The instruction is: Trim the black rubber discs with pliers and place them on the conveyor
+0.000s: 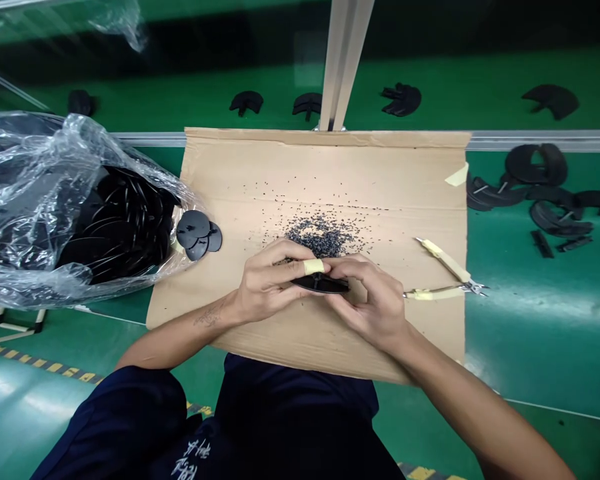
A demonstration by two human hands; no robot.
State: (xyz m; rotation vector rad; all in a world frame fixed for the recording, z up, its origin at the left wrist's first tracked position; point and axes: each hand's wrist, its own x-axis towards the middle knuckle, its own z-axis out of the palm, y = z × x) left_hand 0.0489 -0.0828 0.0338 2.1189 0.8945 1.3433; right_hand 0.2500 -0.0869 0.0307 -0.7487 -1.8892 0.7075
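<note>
My left hand [273, 283], with a pale tape wrap on one finger, and my right hand [365, 297] both grip a black plastic disc [320, 284] seen nearly edge-on above a flattened cardboard sheet [230, 193]. A heap of small black plastic trimmings [323, 237] lies on the cardboard just beyond my fingers. To the right of my right hand rest flush-cutting pliers [447, 277] with tape-wrapped handles. A few black discs [196, 235] are stacked at the cardboard's left edge.
A clear plastic bag [75, 213] full of black discs lies at the left. Black moulded pieces [535, 180] sit on the green workbench [540, 320] at the right, and more [400, 100] lie along the far side, past a metal rail [545, 140] and an upright post [343, 60].
</note>
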